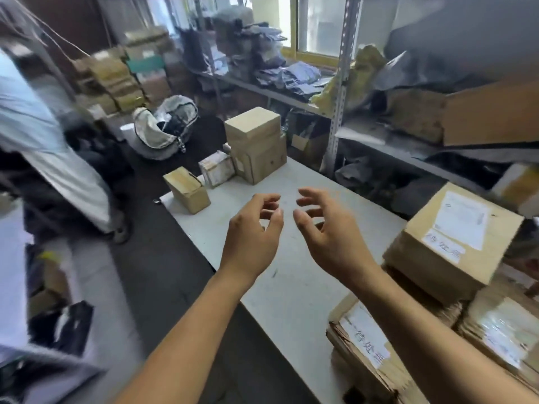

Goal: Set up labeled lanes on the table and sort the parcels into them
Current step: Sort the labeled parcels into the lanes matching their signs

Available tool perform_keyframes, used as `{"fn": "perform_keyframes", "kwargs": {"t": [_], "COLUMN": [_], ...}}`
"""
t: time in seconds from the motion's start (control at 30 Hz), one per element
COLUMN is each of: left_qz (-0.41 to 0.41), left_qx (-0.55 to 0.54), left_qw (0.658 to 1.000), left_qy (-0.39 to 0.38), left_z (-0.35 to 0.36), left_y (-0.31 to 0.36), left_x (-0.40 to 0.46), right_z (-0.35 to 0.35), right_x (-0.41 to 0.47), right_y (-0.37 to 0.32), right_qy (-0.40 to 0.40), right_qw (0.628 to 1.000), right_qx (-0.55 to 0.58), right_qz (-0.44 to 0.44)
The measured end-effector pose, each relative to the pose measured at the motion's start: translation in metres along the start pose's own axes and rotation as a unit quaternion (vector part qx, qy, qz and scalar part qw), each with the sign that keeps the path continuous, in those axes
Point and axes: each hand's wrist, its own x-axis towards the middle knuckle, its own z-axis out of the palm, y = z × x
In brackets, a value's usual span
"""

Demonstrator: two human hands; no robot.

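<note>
Both bare hands hover above the pale, smooth, matte desk (291, 298), facing each other with a narrow gap between them. The left hand (253, 234) has its fingers (269, 199) loosely curled inward with nothing in them; the right hand (329, 231) mirrors it, its fingers (310, 195) spread and gently bent, also released and grasping nothing.

Beyond the fingertips, at the far end of the desk, stands a tall stack of plain cardboard boxes (255, 144), square-edged and matte brown. Just left of it sits a small parcel wrapped in glossy clear tape (216, 168), and further left, past the left fingers, a small oblong carton (187, 189) lies tilted near the desk edge, a strip of tan tape along its top.

To the right of the right fingers, a larger brown carton (449, 243) rests on a pile, with a white printed label and a white handwritten strip on its top face. Nearer the wearer, under the right forearm, lies a flat corrugated parcel with a handwritten white label (364, 342), its edges frayed and rough; beside it is another flat parcel (501, 333) with a shiny plastic-covered label.

Grey perforated metal shelving (339, 91) beyond the desk holds crumpled grey poly mailers. At the far left another person's pale sleeve (26, 112) is blurred.
</note>
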Motion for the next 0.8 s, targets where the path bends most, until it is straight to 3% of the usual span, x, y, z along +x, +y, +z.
{"fn": "perform_keyframes", "kwargs": {"t": [0.27, 0.47, 0.63, 0.8], "left_qz": [-0.039, -0.065, -0.089, -0.17], "left_qx": [0.01, -0.012, -0.019, -0.009], "left_qw": [0.999, 0.997, 0.996, 0.985], "left_qy": [0.032, 0.044, 0.015, -0.017], "left_z": [-0.056, -0.1, -0.128, -0.135], "left_y": [-0.076, -0.169, -0.259, -0.342], "left_x": [0.086, 0.159, 0.228, 0.281], "right_z": [0.1, 0.2, 0.291, 0.373], "right_x": [0.094, 0.158, 0.216, 0.275], "right_y": [-0.018, -0.018, -0.005, 0.02], "right_qy": [-0.061, -0.08, -0.073, -0.102], "right_qw": [0.998, 0.996, 0.993, 0.984], "right_qx": [0.015, -0.011, -0.031, -0.058], "right_qz": [0.004, 0.028, 0.083, 0.137]}}
